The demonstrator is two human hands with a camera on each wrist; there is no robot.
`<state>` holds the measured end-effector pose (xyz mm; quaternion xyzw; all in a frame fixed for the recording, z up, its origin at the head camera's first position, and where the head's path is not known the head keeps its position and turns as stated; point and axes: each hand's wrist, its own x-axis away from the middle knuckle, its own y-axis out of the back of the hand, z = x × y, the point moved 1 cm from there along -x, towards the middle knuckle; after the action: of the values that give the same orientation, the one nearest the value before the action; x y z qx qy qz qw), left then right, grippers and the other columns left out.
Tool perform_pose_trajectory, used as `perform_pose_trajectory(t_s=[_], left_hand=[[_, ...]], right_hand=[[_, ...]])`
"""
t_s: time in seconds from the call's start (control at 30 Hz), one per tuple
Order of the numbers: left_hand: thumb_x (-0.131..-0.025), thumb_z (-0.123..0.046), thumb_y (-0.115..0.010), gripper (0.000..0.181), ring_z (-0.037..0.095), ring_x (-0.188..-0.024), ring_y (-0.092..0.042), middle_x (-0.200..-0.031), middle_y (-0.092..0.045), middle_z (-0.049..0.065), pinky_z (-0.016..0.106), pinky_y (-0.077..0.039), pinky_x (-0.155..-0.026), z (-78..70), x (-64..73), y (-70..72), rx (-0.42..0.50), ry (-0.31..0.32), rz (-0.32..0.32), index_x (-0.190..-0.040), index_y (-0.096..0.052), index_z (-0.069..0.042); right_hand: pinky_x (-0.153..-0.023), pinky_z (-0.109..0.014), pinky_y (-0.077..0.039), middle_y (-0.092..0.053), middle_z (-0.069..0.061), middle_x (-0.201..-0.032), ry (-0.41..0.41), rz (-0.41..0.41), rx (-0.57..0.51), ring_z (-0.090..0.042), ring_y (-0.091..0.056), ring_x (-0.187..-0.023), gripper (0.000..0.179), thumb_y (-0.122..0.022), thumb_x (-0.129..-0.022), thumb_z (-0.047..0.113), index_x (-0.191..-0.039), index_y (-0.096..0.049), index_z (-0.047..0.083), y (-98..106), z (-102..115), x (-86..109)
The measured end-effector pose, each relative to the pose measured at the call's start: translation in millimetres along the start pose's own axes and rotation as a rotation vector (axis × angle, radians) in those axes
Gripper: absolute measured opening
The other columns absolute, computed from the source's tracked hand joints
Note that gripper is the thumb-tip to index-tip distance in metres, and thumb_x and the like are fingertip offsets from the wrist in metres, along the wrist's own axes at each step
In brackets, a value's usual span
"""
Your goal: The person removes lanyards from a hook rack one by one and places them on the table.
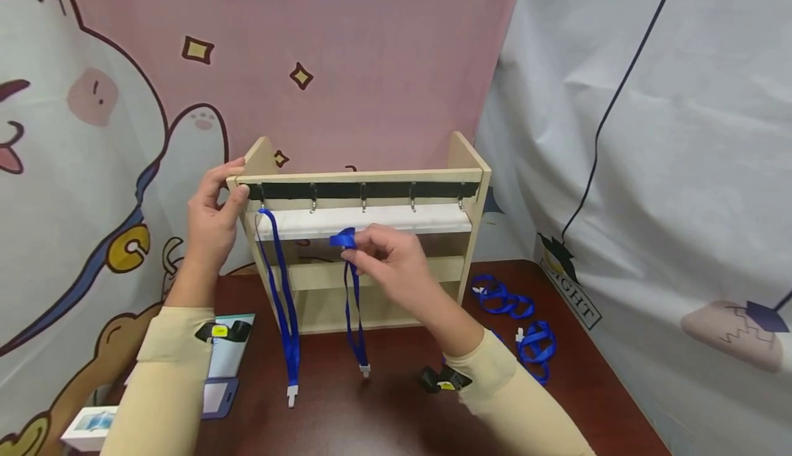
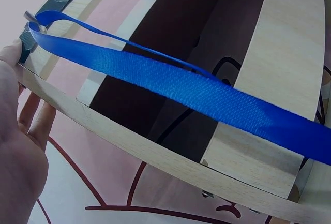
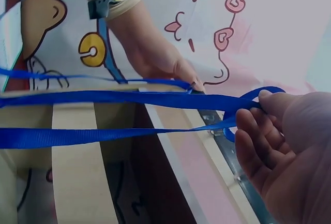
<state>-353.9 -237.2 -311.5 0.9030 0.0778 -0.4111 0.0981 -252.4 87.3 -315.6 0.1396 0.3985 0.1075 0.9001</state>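
Observation:
My right hand (image 1: 396, 260) pinches the top loop of a blue lanyard (image 1: 354, 305) between thumb and fingers, in front of the wooden rack (image 1: 371, 179). The strap hangs down to a white clip (image 1: 365, 371). In the right wrist view, the pinched loop (image 3: 243, 102) overlaps the hooks on the black strip. My left hand (image 1: 216, 212) grips the rack's upper left corner, thumb in front and fingers behind. Beside it, another blue lanyard (image 1: 281, 277) hangs from the leftmost hook (image 1: 262, 201); its strap (image 2: 181, 87) crosses the left wrist view. Several more hooks (image 1: 364, 201) line the strip.
Coiled blue lanyards (image 1: 537, 346) with white clips lie on the dark red table (image 1: 328, 421) at the right. A blue badge holder (image 1: 219, 398) and a small white box (image 1: 89, 425) lie at the left. A printed curtain (image 1: 371, 64) stands behind the rack.

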Motion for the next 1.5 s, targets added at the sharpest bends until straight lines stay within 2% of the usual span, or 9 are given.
perform_pose_trajectory(t_s=[0.1,0.3,0.47,0.6,0.87,1.0,1.13,1.33,1.5], left_hand=[[-0.11,-0.006,-0.068,0.034,0.02,-0.135,-0.055,-0.159,-0.061,0.004,0.025,-0.056,-0.097,1.1,-0.6,-0.2,0.0,-0.005,-0.001,-0.144,-0.067,-0.002],[-0.11,-0.007,-0.068,0.034,0.02,-0.136,-0.055,-0.158,-0.061,0.003,0.026,-0.056,-0.098,2.3,-0.4,-0.2,-0.005,-0.001,0.002,-0.144,-0.068,-0.002],[-0.11,-0.007,-0.068,0.034,0.02,-0.137,-0.055,-0.159,-0.061,0.003,0.026,-0.056,-0.099,3.6,-1.2,0.3,-0.007,-0.003,0.003,-0.144,-0.067,-0.002],[-0.11,-0.007,-0.068,0.034,0.021,-0.137,-0.055,-0.159,-0.061,0.003,0.026,-0.057,-0.099,3.0,-1.2,-0.1,-0.004,-0.005,0.004,-0.144,-0.067,-0.003],[-0.11,-0.009,-0.068,0.034,0.022,-0.137,-0.055,-0.159,-0.061,0.004,0.026,-0.057,-0.099,2.3,-0.4,-0.9,0.006,-0.005,0.006,-0.144,-0.068,-0.003],[-0.11,-0.01,-0.068,0.034,0.022,-0.138,-0.054,-0.159,-0.061,0.003,0.028,-0.057,-0.101,2.3,-1.0,-0.4,0.004,-0.001,0.005,-0.144,-0.068,-0.003],[-0.11,-0.011,-0.068,0.034,0.022,-0.139,-0.054,-0.159,-0.061,0.002,0.03,-0.057,-0.102,2.0,-1.3,-0.5,-0.001,0.001,0.004,-0.144,-0.068,-0.004],[-0.11,-0.011,-0.068,0.034,0.022,-0.14,-0.054,-0.159,-0.061,0.002,0.032,-0.058,-0.104,1.7,-1.2,-0.8,-0.003,0.005,0.006,-0.144,-0.068,-0.004],[-0.111,-0.011,-0.068,0.034,0.023,-0.141,-0.053,-0.16,-0.06,0.002,0.033,-0.057,-0.105,1.4,-1.3,-0.3,0.005,0.008,0.008,-0.144,-0.067,-0.003]], right_hand=[[-0.055,-0.026,-0.045,-0.071,0.004,-0.081,0.018,-0.008,0.05,-0.013,-0.063,-0.067,0.005,-0.082,-0.1,0.004,-0.095,-0.081,0.007,12,-3,6.0],[-0.055,-0.027,-0.047,-0.072,-0.003,-0.081,0.061,-0.04,0.098,-0.018,-0.066,-0.067,0.011,-0.08,-0.1,0.001,-0.094,-0.079,0.009,38,-8,17.0],[-0.056,-0.024,-0.049,-0.071,-0.002,-0.082,0.06,-0.081,0.114,-0.025,-0.068,-0.066,0.011,-0.079,-0.101,0.0,-0.094,-0.078,0.009,58,-17,22.9],[-0.059,-0.022,-0.052,-0.072,-0.005,-0.082,0.072,-0.094,0.108,-0.028,-0.068,-0.066,0.012,-0.078,-0.101,-0.004,-0.095,-0.078,0.008,69,-27,26.2],[-0.064,-0.025,-0.061,-0.073,-0.003,-0.09,0.052,-0.108,0.139,-0.023,-0.072,-0.068,0.011,-0.079,-0.1,-0.003,-0.096,-0.078,0.007,85,-38,34.8],[-0.065,-0.027,-0.063,-0.074,-0.004,-0.093,0.041,-0.11,0.137,-0.021,-0.073,-0.069,0.004,-0.079,-0.102,0.003,-0.098,-0.077,0.002,87,-42,36.2],[-0.065,-0.029,-0.063,-0.076,-0.007,-0.095,0.029,-0.102,0.096,-0.022,-0.074,-0.069,0.007,-0.078,-0.1,-0.004,-0.1,-0.078,0.003,82,-45,36.9],[-0.067,-0.031,-0.064,-0.076,-0.007,-0.094,0.015,-0.049,0.061,-0.022,-0.075,-0.072,0.005,-0.076,-0.102,-0.002,-0.1,-0.077,0.002,67,-44,39.9],[-0.067,-0.034,-0.065,-0.073,-0.005,-0.093,0.017,-0.007,0.009,-0.022,-0.074,-0.072,0.012,-0.076,-0.1,-0.007,-0.097,-0.077,0.005,51,-39,46.7]])
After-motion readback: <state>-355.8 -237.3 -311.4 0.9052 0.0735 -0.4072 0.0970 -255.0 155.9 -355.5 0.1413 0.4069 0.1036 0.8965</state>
